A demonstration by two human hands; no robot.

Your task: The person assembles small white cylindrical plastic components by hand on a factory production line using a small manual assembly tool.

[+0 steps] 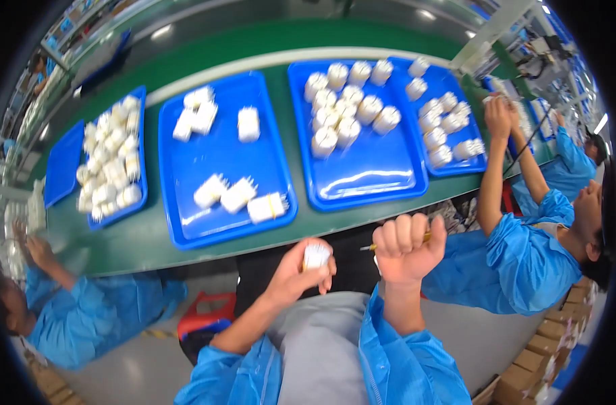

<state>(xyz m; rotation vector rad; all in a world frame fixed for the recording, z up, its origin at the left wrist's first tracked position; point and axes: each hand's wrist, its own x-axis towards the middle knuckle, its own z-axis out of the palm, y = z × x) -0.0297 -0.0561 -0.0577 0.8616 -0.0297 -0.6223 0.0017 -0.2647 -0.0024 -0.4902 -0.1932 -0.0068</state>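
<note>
In front of my body, my left hand (300,271) is closed around a small white cylindrical part (316,256) whose top end faces up. To its right, my right hand (409,248) is raised in a fist, gripping a slim yellow-handled tool. The thin metal tip (367,248) of that tool points left toward the white part, apart from it. Most of the handle is hidden by my fingers. Beyond my hands, a blue tray (223,162) carries several similar white parts (239,195) with pins at one end, some lying on their sides.
Another blue tray (362,179) holds more white parts, mostly upright. Further trays stand at the far left (144,145) and right (466,165) on the green bench (112,253). Co-workers in blue sit at left (98,317) and right (510,256). A red stool (210,307) is below.
</note>
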